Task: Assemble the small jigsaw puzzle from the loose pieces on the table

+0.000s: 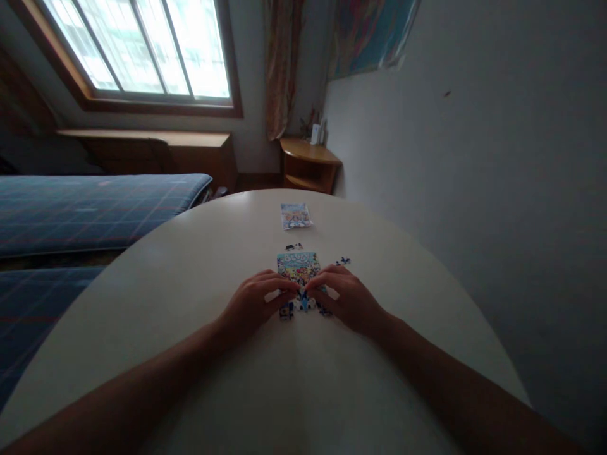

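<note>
A colourful, partly assembled jigsaw puzzle lies on the white round table in front of me. From the left, my left hand reaches over it, thumb and fingers pinched at its middle. My right hand comes in from the other side in a similar pinch, its fingertips almost meeting those of the left. Both pinches are closed on puzzle pieces in the lower half, though the fingers hide most of these. Dark pieces show below each hand, including a piece at the lower left corner.
Loose puzzle pieces lie just beyond the puzzle, and more pieces sit to its right. Farther back is a printed picture packet. A plaid mattress stands left of the table; a wooden corner shelf is behind it.
</note>
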Motion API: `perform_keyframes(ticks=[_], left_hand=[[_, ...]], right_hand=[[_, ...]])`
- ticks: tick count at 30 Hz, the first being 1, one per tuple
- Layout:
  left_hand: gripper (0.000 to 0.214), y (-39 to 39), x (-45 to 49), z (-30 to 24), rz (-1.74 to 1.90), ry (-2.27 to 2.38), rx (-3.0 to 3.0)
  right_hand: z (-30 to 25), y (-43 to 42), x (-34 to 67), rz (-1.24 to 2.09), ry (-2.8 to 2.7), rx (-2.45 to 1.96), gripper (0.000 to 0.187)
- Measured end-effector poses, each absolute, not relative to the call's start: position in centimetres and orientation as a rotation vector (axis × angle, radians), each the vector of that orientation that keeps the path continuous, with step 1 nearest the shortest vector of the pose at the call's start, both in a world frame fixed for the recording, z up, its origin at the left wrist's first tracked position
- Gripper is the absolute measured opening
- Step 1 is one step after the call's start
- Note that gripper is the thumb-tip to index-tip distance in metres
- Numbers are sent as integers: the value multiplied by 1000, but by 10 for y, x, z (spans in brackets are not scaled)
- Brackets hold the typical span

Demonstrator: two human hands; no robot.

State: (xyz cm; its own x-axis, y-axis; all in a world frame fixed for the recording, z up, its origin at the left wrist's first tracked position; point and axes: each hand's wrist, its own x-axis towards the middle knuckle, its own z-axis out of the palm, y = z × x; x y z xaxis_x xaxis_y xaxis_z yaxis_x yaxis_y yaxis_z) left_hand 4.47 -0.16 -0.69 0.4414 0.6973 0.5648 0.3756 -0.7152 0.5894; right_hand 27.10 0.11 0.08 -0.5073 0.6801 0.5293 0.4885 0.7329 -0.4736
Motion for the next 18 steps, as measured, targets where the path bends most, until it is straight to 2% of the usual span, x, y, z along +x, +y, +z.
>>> perform_keyframes(ticks=[9,18], left_hand=[[27,-3,42,-10,1071,945,2305],[20,-3,42,-8,1037,1004,2307]], right_hand=[[2,0,270,317,-2211,-865,4],[3,-1,270,362,-2254,-827,5]])
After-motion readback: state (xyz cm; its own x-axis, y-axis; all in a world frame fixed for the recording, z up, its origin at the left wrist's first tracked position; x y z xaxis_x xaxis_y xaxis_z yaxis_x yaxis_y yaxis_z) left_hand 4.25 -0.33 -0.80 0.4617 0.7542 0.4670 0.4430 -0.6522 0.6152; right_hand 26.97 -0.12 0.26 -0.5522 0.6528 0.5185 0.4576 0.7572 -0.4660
